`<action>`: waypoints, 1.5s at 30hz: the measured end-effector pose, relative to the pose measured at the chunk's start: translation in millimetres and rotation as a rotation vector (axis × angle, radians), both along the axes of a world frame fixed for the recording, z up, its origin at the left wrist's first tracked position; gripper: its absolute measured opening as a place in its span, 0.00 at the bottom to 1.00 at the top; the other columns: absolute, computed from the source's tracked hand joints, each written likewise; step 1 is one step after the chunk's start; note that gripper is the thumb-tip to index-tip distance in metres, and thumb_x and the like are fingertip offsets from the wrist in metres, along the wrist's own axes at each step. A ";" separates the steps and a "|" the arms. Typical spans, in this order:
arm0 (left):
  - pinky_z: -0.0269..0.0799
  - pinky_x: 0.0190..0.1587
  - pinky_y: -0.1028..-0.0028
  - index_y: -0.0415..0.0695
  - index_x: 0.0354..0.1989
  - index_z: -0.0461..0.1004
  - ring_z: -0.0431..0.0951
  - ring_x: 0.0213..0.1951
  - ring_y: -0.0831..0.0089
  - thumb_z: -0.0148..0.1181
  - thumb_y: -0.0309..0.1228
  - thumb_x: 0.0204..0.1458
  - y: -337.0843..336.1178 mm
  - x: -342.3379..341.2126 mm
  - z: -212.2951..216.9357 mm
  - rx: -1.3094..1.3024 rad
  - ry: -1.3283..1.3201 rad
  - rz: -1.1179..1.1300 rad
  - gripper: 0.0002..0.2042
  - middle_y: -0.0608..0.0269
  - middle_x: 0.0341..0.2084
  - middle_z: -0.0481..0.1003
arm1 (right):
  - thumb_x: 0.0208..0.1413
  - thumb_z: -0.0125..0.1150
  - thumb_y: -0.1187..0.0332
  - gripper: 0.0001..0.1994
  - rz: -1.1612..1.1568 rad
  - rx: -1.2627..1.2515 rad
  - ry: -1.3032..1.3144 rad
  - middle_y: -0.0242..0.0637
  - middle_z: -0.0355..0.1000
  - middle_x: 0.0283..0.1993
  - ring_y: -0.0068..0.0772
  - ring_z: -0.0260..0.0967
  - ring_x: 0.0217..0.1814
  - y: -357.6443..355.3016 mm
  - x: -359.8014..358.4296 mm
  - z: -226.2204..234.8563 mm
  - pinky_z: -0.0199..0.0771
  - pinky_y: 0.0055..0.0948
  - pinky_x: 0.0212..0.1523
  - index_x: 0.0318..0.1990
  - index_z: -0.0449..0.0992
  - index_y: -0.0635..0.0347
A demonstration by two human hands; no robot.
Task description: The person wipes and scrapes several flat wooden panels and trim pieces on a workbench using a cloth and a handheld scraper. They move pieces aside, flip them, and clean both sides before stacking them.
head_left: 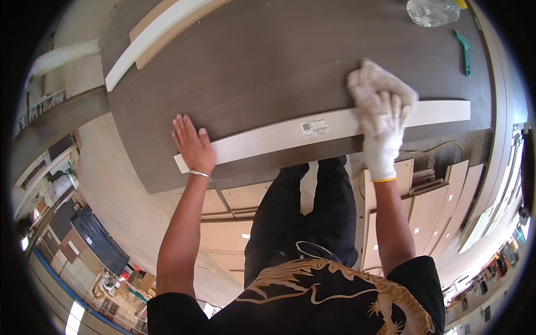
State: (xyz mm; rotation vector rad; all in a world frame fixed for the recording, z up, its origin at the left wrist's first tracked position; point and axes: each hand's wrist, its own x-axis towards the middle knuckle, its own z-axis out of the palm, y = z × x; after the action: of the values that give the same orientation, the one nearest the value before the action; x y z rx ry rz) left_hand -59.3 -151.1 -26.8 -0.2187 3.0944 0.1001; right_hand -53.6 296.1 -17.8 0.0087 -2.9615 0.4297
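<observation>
A long white board strip [268,139] with a printed label [315,128] lies along the near edge of the dark brown tabletop [268,67]. My bare left hand [194,144] rests across the strip's left end, fingers stretched out over the tabletop. In a white knitted glove, my right hand [385,125] is on the strip right of the label. It presses on a pale crumpled cloth [385,84], which spreads past the fingertips onto the tabletop. Glove and cloth are slightly blurred.
White and tan strips [151,42] lie at the far left of the table. A clear plastic bottle [432,12] and a green scraper [464,54] are at the far right. Brown panels [435,212] lean below the right side, and more panels [226,240] stand below the left.
</observation>
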 end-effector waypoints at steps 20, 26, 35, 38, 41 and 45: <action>0.44 0.81 0.52 0.36 0.79 0.55 0.51 0.80 0.50 0.44 0.30 0.68 -10.4 12.2 -22.4 0.073 0.080 -0.098 0.30 0.47 0.79 0.55 | 0.57 0.63 0.64 0.26 0.149 -0.350 -0.148 0.43 0.70 0.63 0.49 0.68 0.65 -121.4 36.3 -15.8 0.65 0.51 0.67 0.66 0.78 0.47; 0.45 0.81 0.54 0.36 0.79 0.54 0.52 0.80 0.47 0.47 0.28 0.65 -17.3 7.0 -17.9 0.083 0.050 -0.151 0.32 0.45 0.79 0.54 | 0.67 0.50 0.62 0.23 0.492 -0.568 -0.073 0.37 0.66 0.76 0.34 0.57 0.81 -205.1 61.7 -17.8 0.58 0.36 0.80 0.67 0.74 0.51; 0.42 0.81 0.51 0.35 0.79 0.53 0.49 0.81 0.47 0.45 0.25 0.60 -14.1 9.9 -16.6 0.076 0.047 -0.181 0.35 0.44 0.80 0.52 | 0.66 0.56 0.67 0.25 -0.299 -0.265 0.055 0.42 0.72 0.71 0.55 0.61 0.76 29.1 18.3 2.6 0.55 0.47 0.77 0.71 0.73 0.54; 0.42 0.81 0.51 0.35 0.79 0.53 0.48 0.81 0.47 0.46 0.24 0.58 -8.2 7.8 -10.6 0.069 0.021 -0.163 0.36 0.44 0.80 0.52 | 0.60 0.58 0.63 0.27 0.143 -0.221 0.007 0.38 0.73 0.68 0.46 0.64 0.74 -55.2 37.2 18.5 0.57 0.58 0.74 0.69 0.74 0.49; 0.42 0.81 0.51 0.34 0.79 0.53 0.49 0.81 0.47 0.47 0.24 0.57 -1.6 8.7 -8.2 0.082 0.044 -0.150 0.36 0.44 0.80 0.53 | 0.59 0.60 0.64 0.27 0.226 -0.280 -0.078 0.42 0.71 0.70 0.49 0.63 0.76 -64.5 57.4 7.9 0.50 0.66 0.78 0.68 0.74 0.50; 0.42 0.81 0.52 0.34 0.78 0.54 0.50 0.81 0.48 0.50 0.23 0.57 -6.6 7.2 -9.0 0.079 0.039 -0.182 0.36 0.45 0.79 0.55 | 0.68 0.60 0.69 0.29 -0.189 -0.089 -0.042 0.51 0.64 0.77 0.52 0.60 0.79 71.7 73.0 -33.9 0.53 0.50 0.80 0.75 0.65 0.59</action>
State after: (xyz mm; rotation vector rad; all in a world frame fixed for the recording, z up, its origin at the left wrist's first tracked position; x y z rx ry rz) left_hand -52.0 -157.7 -35.8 0.0679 3.1229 0.2221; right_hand 19.5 367.8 -51.8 -0.2912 -2.9444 0.5401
